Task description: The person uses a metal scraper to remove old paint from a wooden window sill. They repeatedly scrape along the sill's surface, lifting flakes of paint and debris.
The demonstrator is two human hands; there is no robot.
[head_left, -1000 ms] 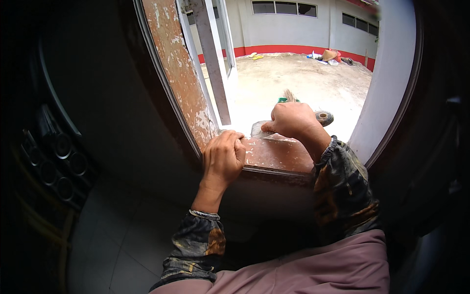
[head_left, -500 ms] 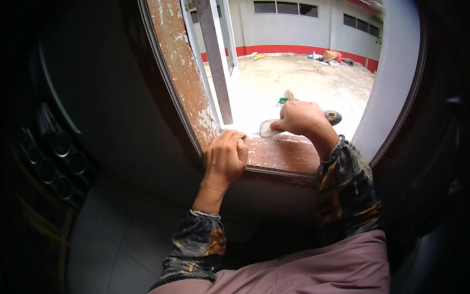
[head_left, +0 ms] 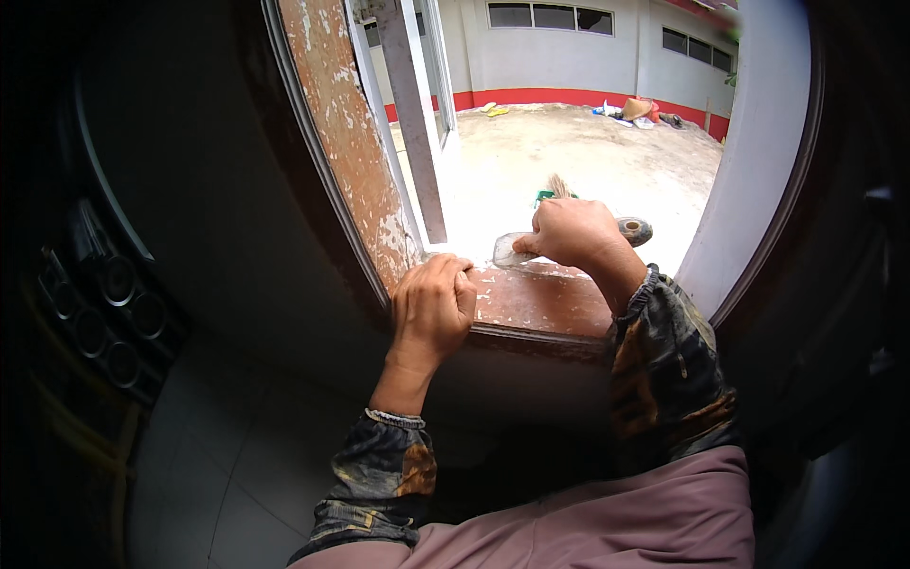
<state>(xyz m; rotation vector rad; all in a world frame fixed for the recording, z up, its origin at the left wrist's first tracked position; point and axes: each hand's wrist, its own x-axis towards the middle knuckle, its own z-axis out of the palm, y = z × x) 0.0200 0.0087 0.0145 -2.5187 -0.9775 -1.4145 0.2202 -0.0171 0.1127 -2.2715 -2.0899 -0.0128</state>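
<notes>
right hand (head_left: 574, 232) closed around scraper (head_left: 508, 249) | blade over chipped brown sill's (head_left: 540, 305) far edge, contact unclear | left hand (head_left: 431, 302) half-curled at sill's left end, cannot tell if gripping anything

No text, label, number or sign can be read on the pale-bladed, dark-handled scraper (head_left: 508, 250), the chipped reddish-brown sill (head_left: 540, 302) or the red-banded white wall (head_left: 559, 62).

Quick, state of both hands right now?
Left hand: fingers bent at the left end of the brown sill; can't tell whether it grips anything.
Right hand: closed, holding the scraper.
</notes>
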